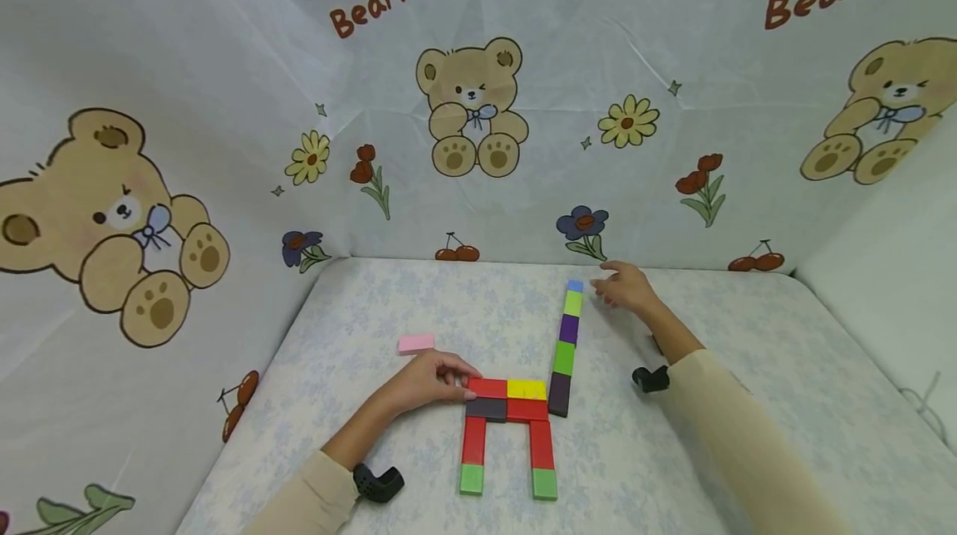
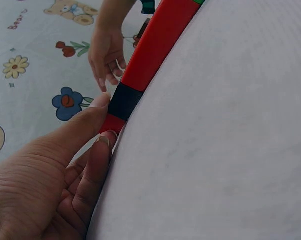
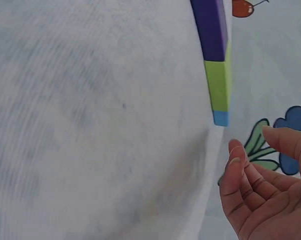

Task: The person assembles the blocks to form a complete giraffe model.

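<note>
Flat blocks form a table-like figure on the cloth. Its top row pairs a red block (image 1: 489,388) with a yellow block (image 1: 527,389), above a black block (image 1: 486,409) and another red one. Red legs end in green blocks (image 1: 472,479). My left hand (image 1: 434,379) pinches the top red block's left end between thumb and fingers. To the right, a slanting column runs from a dark block (image 1: 558,395) through green, purple (image 1: 568,328) and lime to a blue block (image 3: 221,118) at its far end. My right hand (image 1: 626,287) hovers just right of that end, fingers loosely bent, holding nothing.
A loose pink block (image 1: 415,344) lies behind my left hand. Black wrist devices (image 1: 378,483) sit at both sleeves. Beyond the table's back edge hangs a white curtain (image 1: 568,20) printed with bears and flowers. A small dark object (image 1: 655,344) is partly hidden by my right forearm.
</note>
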### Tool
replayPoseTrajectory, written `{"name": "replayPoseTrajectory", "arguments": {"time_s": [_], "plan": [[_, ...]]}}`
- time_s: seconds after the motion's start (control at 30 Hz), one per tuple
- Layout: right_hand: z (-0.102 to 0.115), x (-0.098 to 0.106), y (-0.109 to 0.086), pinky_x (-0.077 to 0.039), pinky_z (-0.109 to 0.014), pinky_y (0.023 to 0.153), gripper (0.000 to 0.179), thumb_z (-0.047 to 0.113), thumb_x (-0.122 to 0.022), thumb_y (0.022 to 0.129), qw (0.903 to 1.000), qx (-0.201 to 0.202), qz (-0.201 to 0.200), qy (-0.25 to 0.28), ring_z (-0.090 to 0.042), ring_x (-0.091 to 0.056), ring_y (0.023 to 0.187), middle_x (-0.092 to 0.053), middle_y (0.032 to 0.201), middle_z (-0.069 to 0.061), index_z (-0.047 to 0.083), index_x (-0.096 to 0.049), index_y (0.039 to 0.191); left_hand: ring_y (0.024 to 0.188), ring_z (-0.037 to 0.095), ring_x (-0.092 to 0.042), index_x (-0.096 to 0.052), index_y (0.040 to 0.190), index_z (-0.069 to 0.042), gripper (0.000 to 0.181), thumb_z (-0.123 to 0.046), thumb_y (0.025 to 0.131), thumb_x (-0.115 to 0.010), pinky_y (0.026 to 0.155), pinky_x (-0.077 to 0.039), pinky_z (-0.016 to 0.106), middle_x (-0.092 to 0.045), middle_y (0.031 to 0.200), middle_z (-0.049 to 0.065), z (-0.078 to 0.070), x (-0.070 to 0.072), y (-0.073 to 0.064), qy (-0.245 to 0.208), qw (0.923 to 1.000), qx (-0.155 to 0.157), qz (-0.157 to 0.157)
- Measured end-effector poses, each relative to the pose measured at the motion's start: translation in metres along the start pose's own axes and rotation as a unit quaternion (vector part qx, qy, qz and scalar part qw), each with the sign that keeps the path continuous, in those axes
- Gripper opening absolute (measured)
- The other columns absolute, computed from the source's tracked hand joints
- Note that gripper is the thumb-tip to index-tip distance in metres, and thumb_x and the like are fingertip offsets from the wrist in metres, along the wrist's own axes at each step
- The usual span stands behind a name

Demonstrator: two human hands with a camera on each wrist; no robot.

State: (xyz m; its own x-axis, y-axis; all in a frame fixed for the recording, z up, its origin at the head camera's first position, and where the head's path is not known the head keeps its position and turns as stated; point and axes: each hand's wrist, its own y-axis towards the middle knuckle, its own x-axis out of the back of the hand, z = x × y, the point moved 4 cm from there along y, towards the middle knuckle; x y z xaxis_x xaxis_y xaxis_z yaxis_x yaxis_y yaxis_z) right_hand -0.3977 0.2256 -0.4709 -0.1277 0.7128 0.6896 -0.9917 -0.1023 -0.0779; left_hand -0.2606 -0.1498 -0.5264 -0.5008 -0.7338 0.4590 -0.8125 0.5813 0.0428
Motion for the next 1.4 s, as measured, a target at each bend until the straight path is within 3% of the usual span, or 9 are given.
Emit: {"name": "replayPoseTrajectory", "arguments": {"time_s": [0.2, 0.47, 0.7, 1.03, 1.4], "plan": [[0.003, 0.018, -0.025, -0.057, -0.044, 0.074, 0.045, 0.024, -0.059, 0.104, 0.9987, 0.037, -0.014, -0.033, -0.039, -0.067, 0.088, -0.070, 0.110, -0.027, -0.007, -0.057, 0.137, 0.069, 0.011, -0.059, -0.079, 0.110, -0.024, 0.025, -0.027, 0.086, -0.084, 0.062, -0.048, 0.024, -0.069, 0.089, -0.003, 0.001, 0.000, -0.001, 0.001, 1.0000, -0.002, 0.002], [0.001, 0.041, -0.059, -0.056, -0.036, 0.066, 0.038, 0.023, -0.061, 0.103, 0.9929, 0.085, -0.038, -0.073, -0.039, -0.066, 0.094, -0.069, 0.108, -0.023, -0.007, -0.064, 0.127, 0.068, 0.011, -0.058, -0.079, 0.110, -0.024, 0.025, -0.026, 0.086, -0.084, 0.061, -0.046, 0.024, -0.069, 0.090, -0.002, 0.003, 0.000, -0.002, -0.008, 1.0000, 0.001, -0.002], [-0.018, 0.052, -0.080, -0.052, -0.053, 0.081, 0.037, 0.023, -0.064, 0.101, 0.9874, 0.103, -0.055, -0.107, -0.039, -0.066, 0.098, -0.070, 0.109, -0.023, -0.006, -0.067, 0.124, 0.068, 0.012, -0.058, -0.079, 0.110, -0.021, 0.025, -0.024, 0.086, -0.084, 0.061, -0.046, 0.023, -0.069, 0.089, -0.001, 0.004, -0.001, -0.001, -0.012, 0.9999, -0.001, -0.004], [-0.040, 0.053, -0.103, -0.051, -0.039, 0.072, 0.036, 0.016, -0.069, 0.097, 0.9866, 0.107, -0.062, -0.106, -0.036, -0.065, 0.096, -0.070, 0.106, -0.021, -0.008, -0.066, 0.124, 0.068, 0.013, -0.059, -0.079, 0.111, -0.023, 0.026, -0.025, 0.086, -0.084, 0.061, -0.047, 0.023, -0.069, 0.089, -0.001, 0.002, 0.001, -0.001, -0.012, 0.9999, -0.003, -0.001], [-0.059, 0.053, -0.117, -0.054, -0.046, 0.074, 0.046, 0.022, -0.074, 0.094, 0.9910, 0.070, -0.029, -0.110, -0.037, -0.066, 0.095, -0.070, 0.104, -0.020, -0.010, -0.063, 0.125, 0.065, 0.011, -0.058, -0.079, 0.111, -0.023, 0.027, -0.027, 0.085, -0.085, 0.059, -0.046, 0.023, -0.069, 0.085, -0.001, 0.001, 0.000, 0.000, -0.014, 0.9999, -0.006, 0.004]]}}
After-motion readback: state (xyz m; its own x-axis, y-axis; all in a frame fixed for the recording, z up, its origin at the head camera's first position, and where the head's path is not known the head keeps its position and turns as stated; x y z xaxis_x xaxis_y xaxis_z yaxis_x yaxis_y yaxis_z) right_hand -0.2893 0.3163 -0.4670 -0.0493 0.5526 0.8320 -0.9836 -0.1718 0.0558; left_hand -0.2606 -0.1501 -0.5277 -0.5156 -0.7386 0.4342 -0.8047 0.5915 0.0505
